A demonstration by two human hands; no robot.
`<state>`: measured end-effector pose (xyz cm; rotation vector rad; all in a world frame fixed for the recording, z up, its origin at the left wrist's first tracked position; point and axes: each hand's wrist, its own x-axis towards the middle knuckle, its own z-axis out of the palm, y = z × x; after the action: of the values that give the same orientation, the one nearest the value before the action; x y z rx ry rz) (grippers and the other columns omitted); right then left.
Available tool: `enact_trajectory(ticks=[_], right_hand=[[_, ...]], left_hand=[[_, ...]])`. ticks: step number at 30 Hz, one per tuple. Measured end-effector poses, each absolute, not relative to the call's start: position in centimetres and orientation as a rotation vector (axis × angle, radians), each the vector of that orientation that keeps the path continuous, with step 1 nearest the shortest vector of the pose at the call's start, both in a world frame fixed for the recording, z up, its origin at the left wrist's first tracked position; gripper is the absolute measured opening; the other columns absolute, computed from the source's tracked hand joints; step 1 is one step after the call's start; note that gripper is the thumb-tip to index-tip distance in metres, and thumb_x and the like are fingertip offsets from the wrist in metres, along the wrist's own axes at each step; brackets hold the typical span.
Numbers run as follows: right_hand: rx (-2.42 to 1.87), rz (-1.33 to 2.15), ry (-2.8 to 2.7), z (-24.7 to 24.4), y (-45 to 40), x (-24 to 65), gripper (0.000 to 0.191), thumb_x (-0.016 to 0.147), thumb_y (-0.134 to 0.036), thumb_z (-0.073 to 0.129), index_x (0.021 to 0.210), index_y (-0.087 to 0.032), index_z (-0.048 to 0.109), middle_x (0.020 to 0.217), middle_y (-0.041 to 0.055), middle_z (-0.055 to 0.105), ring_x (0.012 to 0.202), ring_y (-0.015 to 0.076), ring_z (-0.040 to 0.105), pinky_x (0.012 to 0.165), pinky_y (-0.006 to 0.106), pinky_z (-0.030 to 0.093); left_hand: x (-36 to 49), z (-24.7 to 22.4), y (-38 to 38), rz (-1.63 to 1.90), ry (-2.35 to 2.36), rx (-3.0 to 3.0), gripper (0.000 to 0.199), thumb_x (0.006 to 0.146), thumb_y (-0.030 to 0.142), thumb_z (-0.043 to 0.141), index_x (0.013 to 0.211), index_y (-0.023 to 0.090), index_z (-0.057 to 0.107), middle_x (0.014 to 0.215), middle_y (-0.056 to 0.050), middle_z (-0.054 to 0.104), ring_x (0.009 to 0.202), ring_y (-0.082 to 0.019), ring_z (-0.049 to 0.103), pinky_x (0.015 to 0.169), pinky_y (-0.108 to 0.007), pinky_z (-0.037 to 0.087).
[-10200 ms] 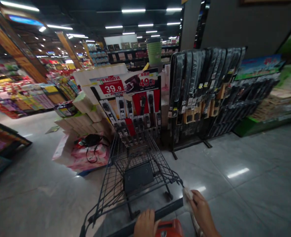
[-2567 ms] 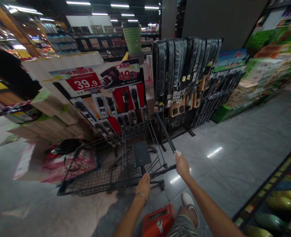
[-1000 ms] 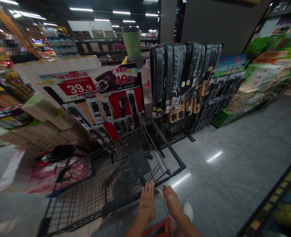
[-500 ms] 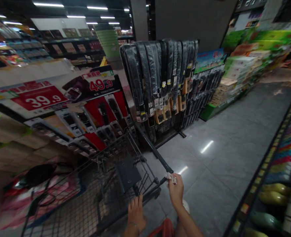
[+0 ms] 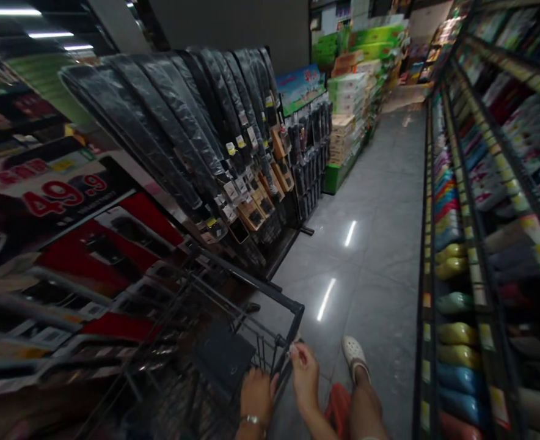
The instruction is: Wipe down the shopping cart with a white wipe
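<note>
A dark wire shopping cart (image 5: pixel 247 278) with a grey seat panel (image 5: pixel 224 357) stands at my lower left. My left hand (image 5: pixel 256 391), a metal band at its wrist, rests at the cart's near side with its fingers curled over the dark edge. Just right of it, my right hand (image 5: pixel 305 366) is closed beside the cart's corner. A small pale thing, too blurred to name, pokes out between its thumb and fingers.
Belts in plastic (image 5: pixel 182 116) hang on a rack ahead. Price signs (image 5: pixel 63 192) stand at left. Shelves with folded fabrics (image 5: pixel 457 333) line the right. Stacked boxes (image 5: pixel 346 98) stand farther along the grey tiled floor (image 5: pixel 371 244). My foot wears a white clog (image 5: pixel 354 351).
The view has swung right, showing more of the right shelves. My left hand has moved from lying spread to curling over the cart's edge; my right hand is lower and nearer to it.
</note>
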<state>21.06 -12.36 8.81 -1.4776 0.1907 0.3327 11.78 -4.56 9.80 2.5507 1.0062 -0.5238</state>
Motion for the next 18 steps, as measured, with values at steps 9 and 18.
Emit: enact_trajectory(ticks=[9, 18], right_hand=[[-1.313, 0.515, 0.465, 11.5, -11.1, 22.6, 0.042, 0.059, -0.054, 0.071, 0.071, -0.014, 0.07, 0.06, 0.0056, 0.068, 0.056, 0.0188, 0.063, 0.055, 0.027, 0.051], [-1.425, 0.389, 0.292, 10.1, -9.9, 21.5, 0.027, 0.077, -0.04, 0.06, 0.084, -0.018, 0.074, 0.092, 0.0093, 0.07, 0.085, 0.0192, 0.064, 0.073, 0.026, 0.051]], left_hand=[[11.6, 8.5, -3.4, -0.511, 1.021, 2.266, 0.048, 0.088, 0.039, 0.029, 0.111, 0.012, 0.061, 0.119, -0.014, 0.062, 0.117, -0.021, 0.054, 0.104, -0.033, 0.037], [11.7, 8.3, -2.6, -0.44, 1.012, 2.232, 0.046, 0.085, 0.046, 0.029, 0.096, 0.018, 0.064, 0.104, -0.012, 0.066, 0.101, -0.022, 0.061, 0.093, -0.035, 0.046]])
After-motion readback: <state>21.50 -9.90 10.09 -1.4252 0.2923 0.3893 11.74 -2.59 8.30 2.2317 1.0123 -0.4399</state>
